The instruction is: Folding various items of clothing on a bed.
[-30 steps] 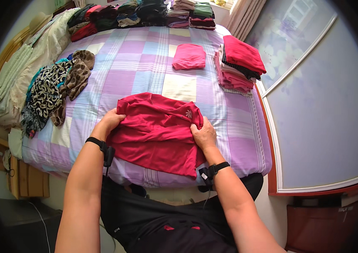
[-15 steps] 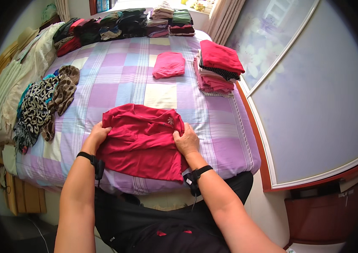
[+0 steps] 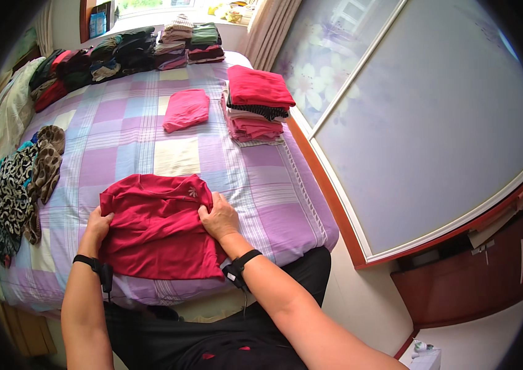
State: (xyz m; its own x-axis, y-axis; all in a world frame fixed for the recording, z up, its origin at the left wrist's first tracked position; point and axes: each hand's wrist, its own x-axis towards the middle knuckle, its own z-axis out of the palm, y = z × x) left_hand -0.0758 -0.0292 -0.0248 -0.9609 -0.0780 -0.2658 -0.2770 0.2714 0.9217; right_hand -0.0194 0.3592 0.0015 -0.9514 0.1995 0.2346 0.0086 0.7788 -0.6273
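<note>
Hands grip one soft, crumpled red shirt (image 3: 156, 228): left hand (image 3: 97, 227) clutching its left edge, right hand (image 3: 218, 217) pinching its right edge; beyond it, one folded pink garment (image 3: 186, 109).

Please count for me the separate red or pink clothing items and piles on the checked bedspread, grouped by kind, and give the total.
Red garment under the left hand and right hand: 1
Folded pink garment lying alone: 1
Stack of folded red and pink clothes: 1
Total: 3
</note>
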